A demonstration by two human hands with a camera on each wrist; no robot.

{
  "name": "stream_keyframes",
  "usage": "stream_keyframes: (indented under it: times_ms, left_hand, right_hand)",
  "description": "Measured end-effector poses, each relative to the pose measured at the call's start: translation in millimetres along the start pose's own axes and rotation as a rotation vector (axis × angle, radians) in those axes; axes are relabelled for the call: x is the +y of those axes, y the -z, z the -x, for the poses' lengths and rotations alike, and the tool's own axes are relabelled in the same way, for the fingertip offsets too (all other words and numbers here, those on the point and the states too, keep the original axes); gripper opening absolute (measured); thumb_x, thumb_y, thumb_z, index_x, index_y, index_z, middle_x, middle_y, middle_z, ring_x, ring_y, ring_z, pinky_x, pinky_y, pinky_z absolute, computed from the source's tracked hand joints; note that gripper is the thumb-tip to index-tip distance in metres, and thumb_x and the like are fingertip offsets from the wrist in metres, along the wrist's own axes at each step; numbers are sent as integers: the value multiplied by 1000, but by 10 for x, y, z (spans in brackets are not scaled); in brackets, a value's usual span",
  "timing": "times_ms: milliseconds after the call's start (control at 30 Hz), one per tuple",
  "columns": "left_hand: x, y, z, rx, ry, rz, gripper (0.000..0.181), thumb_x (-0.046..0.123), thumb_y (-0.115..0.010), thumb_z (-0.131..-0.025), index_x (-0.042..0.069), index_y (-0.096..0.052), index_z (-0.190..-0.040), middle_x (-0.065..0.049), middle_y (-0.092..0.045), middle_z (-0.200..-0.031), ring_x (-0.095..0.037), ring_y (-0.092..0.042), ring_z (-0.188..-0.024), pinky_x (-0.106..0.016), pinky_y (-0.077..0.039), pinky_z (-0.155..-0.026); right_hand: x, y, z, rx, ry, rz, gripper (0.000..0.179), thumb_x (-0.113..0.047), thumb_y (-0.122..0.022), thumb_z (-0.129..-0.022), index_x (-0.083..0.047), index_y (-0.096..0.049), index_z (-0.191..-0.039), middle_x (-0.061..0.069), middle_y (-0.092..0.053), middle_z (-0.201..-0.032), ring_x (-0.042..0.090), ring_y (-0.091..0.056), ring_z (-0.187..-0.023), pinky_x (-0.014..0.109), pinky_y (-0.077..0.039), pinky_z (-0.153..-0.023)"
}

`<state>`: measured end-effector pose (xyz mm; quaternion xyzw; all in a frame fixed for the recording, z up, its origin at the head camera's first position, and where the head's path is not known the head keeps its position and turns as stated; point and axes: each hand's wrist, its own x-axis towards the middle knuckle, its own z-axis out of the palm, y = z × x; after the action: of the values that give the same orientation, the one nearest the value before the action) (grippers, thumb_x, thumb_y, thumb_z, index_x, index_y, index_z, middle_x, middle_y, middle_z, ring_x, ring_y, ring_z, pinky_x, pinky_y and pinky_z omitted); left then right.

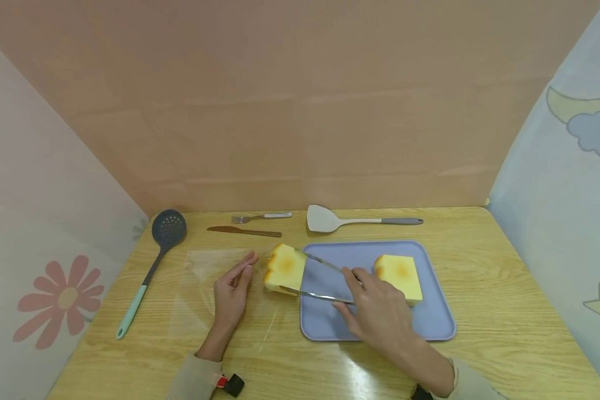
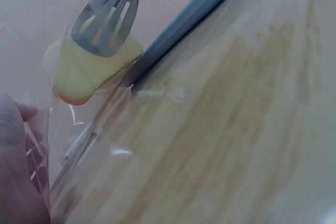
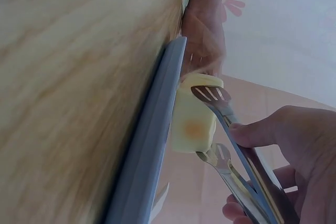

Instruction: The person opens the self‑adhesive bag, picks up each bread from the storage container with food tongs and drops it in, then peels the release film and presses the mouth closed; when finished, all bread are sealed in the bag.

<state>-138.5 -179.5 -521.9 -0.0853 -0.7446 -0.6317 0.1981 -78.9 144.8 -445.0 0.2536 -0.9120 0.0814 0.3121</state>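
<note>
My right hand [image 1: 382,311] grips metal tongs [image 1: 325,297] with slotted ends. Between those ends is a thick slice of toast bread [image 1: 289,272], yellow with browned edges, just past the left rim of the lavender tray [image 1: 307,332]. A clear plastic bag [image 1: 196,278] lies around the slice's far end and under my left hand [image 1: 231,294]. In the left wrist view, thumb and fingers pinch the film [image 2: 122,152] at its edge, and the bread [image 2: 86,80] shows through it. A second piece of bread [image 1: 400,275] rests on the tray's right half.
Along the back of the wooden table lie a fork [image 1: 275,215], a brown knife [image 1: 245,230] and a white spatula [image 1: 325,219] with a grey handle. On the far left is a dark skimmer [image 1: 169,228] with a mint handle. Walls enclose the table's back and sides.
</note>
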Motion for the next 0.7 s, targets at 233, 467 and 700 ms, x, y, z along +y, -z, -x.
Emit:
stream_keyframes:
  times_ms: [233,467,700]
  left_hand:
    - [7,8,9,2,21,-1,23,1,-62,-113,-5,-79,-128,-24,-70,-146,-27,-64,-143,-17,-46,-117]
    - [2,4,10,8,-11,-13,23,1,-64,-112,-5,-79,-128,-21,-71,-145,-11,-65,-140,-19,-47,-116]
    - [32,-2,16,-15,-38,-37,21,0,-67,-110,-7,-79,-126,-23,-70,-145,-20,-64,-142,-20,-45,-120]
  right_hand:
    - [-19,10,-21,-37,18,-3,75,-44,-105,-71,0,-80,-126,10,-76,-107,24,-75,-78,33,-61,-56]
    - [-57,41,-87,-68,52,-2,74,-47,-104,-73,-1,-80,-126,10,-77,-108,24,-76,-83,34,-64,-63]
    - [-86,25,-197,-112,98,-5,74,-51,-103,-73,-1,-81,-123,12,-78,-109,25,-77,-81,35,-65,-63]
